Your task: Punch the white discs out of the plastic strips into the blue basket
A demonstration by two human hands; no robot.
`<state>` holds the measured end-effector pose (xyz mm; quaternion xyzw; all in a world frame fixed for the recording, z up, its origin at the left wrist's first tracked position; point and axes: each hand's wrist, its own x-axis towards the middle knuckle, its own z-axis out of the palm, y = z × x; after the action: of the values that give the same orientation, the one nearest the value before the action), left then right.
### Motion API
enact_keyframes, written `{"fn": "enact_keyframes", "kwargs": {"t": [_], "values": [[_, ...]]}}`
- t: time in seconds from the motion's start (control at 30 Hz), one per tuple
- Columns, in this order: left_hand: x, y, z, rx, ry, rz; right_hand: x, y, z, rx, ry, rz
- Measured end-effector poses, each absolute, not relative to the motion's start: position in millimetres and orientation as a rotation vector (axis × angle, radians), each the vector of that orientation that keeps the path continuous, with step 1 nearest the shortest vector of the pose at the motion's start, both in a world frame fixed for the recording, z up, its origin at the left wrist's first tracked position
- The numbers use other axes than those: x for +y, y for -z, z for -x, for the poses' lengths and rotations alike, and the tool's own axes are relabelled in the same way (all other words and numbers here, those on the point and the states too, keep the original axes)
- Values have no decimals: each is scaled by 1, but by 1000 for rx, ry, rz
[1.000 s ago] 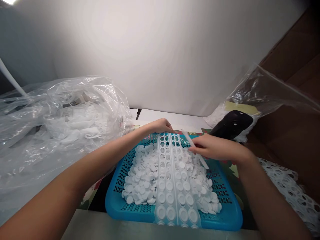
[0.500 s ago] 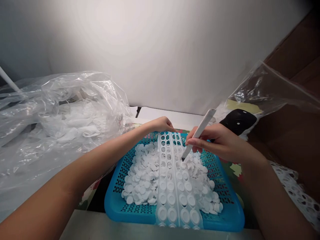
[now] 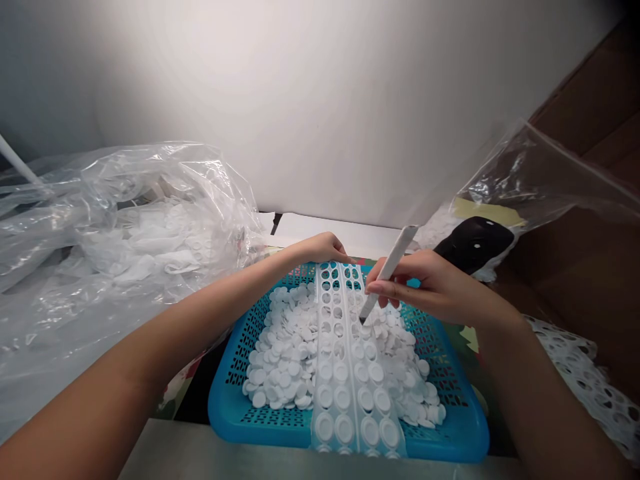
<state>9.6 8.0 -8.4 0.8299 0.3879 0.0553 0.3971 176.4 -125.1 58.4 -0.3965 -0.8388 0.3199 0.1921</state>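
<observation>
A blue plastic mesh basket (image 3: pixel 223 407) holds loose white plastic discs (image 3: pixel 285 360), and a white perforated plastic strip (image 3: pixel 345 393) lies over them, running front to back. Left of the basket is a heap of clear plastic sheeting (image 3: pixel 150 220). Behind and right of it are a clear plastic bag (image 3: pixel 520 177) and a black rounded object (image 3: pixel 475 243). A white punched sheet (image 3: pixel 575 363) lies right of it, and a grey metal table edge (image 3: pixel 300 460) runs before it.

Grey metal bench (image 3: pixel 210 455), front edge in view. Floral cloth (image 3: pixel 469 339) covers the top, showing on both sides of the basket. Blue plastic basket (image 3: pixel 225 407) sits on the cloth, near the front edge. Big clear plastic bag (image 3: pixel 150 220) lies left of the basket, and a second plastic bag (image 3: pixel 520 180) sits back right. Can't tell whether a white punched sheet (image 3: pixel 565 360) at right rests on the bench.
</observation>
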Motion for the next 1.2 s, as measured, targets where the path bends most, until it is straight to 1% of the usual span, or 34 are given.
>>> {"fn": "enact_keyframes", "kwargs": {"t": [0.23, 0.5, 0.8, 0.9, 1.03, 1.13, 1.2], "values": [[8, 9, -10, 990, -130, -2110, -125, -58, -178, -2369, -893, 1092], [8, 8, -10, 975, -126, -2120, -124, -52, -169, -2595, -962, 1143], [7, 7, -10, 987, -139, -2127, -121, -46, -163, -2648, -987, 1203], [7, 8, -10, 981, -149, -2131, -123, -53, -167, -2556, -959, 1197], [7, 6, -11, 1008, -115, -2124, -130, -66, -176, -2249, -806, 1199], [5, 3, -12, 1030, -100, -2128, -131, -69, -180, -1980, -683, 1263], [4, 2, -12, 1036, -100, -2126, -129, -67, -182, -1904, -636, 1339]]}}
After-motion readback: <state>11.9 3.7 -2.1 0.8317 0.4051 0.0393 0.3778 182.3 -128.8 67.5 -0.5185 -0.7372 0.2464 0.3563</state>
